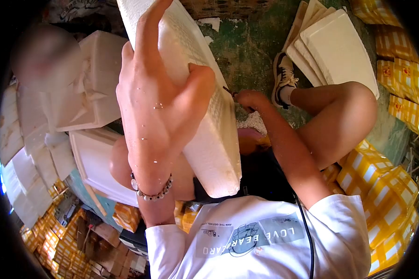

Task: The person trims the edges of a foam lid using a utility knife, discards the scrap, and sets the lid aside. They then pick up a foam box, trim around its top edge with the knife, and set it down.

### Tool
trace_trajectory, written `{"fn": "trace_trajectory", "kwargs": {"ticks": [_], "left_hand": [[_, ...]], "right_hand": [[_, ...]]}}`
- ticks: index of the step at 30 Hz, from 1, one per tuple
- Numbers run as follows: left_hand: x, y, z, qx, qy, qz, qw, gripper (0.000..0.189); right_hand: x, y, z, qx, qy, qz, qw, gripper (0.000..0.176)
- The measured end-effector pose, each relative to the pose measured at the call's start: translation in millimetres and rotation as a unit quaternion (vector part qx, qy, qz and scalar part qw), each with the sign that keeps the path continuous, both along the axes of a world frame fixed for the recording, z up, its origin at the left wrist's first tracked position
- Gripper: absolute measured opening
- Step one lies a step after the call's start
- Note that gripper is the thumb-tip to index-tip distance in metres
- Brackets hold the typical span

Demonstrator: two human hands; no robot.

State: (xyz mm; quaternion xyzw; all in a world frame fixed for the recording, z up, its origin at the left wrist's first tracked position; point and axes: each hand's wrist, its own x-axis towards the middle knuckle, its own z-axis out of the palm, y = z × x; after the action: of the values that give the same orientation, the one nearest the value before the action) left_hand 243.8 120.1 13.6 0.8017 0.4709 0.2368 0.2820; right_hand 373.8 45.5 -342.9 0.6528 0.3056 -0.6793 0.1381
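A large white foam panel (pixel 219 144) stands tilted over my lap, long and thick, its rough side edge facing right. My left hand (pixel 160 97), with a beaded bracelet at the wrist, grips its upper part, thumb on one side and fingers over the top. White crumbs stick to the back of that hand. To the right of the panel, my right hand (pixel 252 100) is closed around a thin dark tool (pixel 228 90), whose tip reaches the panel's edge. The tool's exact kind is too small to tell. Foam crumbs (pixel 252 122) lie below my right hand.
Several white foam lids (pixel 337 44) lean in a stack at the upper right, beside my shoe (pixel 284 76). White foam boxes (pixel 100 79) stand at the left. Boxes wrapped in yellow-and-white tape (pixel 377 186) are piled along the right; more sit at the lower left.
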Motion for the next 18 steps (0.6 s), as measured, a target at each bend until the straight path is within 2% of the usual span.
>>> {"fn": "trace_trajectory", "kwargs": {"ticks": [2, 4, 5, 7, 8, 9, 10, 12, 13, 15, 16, 17, 18], "left_hand": [[0, 2, 3, 0.031, 0.041, -0.012, 0.999, 0.072], [-13, 19, -2, -0.082, 0.107, -0.007, 0.991, 0.072], [-14, 17, -4, -0.083, 0.107, -0.006, 0.991, 0.072], [-16, 12, -10, -0.056, -0.037, -0.002, 0.998, 0.071], [-16, 12, -12, -0.057, -0.035, 0.000, 0.998, 0.071], [-15, 12, -14, -0.057, -0.049, 0.003, 0.997, 0.071], [-14, 12, -15, -0.056, -0.063, 0.006, 0.996, 0.071], [-11, 12, -15, -0.054, -0.066, 0.008, 0.996, 0.071], [-10, 12, -15, -0.052, -0.071, 0.008, 0.996, 0.071], [-12, 13, -13, -0.046, -0.048, -0.005, 0.998, 0.071], [-12, 13, -11, -0.038, -0.025, -0.016, 0.999, 0.071], [-12, 13, -11, -0.037, -0.025, -0.016, 0.999, 0.071], [-11, 11, -11, -0.056, -0.022, -0.009, 0.998, 0.071]], "right_hand": [[-13, -13, -33, 0.038, 0.002, 0.002, 0.999, 0.041], [-17, -20, -45, 0.073, 0.002, 0.007, 0.997, 0.041], [-21, -20, -45, 0.059, -0.010, -0.006, 0.998, 0.035], [-26, -22, -45, 0.042, -0.021, -0.016, 0.999, 0.030], [-29, -26, -51, 0.107, -0.012, 0.204, 0.973, 0.024], [-31, -28, -56, 0.167, -0.003, 0.413, 0.895, 0.019], [-33, -31, -62, 0.167, -0.002, 0.414, 0.895, 0.019], [-35, -30, -62, 0.134, -0.040, 0.292, 0.946, 0.015], [-36, -28, -63, 0.136, -0.041, 0.291, 0.946, 0.015], [-34, -27, -57, 0.179, -0.024, 0.420, 0.889, 0.017], [-33, -34, -79, 0.180, -0.025, 0.420, 0.889, 0.017], [-31, -49, -129, 0.132, -0.039, 0.227, 0.964, 0.011], [-33, -60, -156, 0.077, -0.049, 0.024, 0.996, 0.013]]}}
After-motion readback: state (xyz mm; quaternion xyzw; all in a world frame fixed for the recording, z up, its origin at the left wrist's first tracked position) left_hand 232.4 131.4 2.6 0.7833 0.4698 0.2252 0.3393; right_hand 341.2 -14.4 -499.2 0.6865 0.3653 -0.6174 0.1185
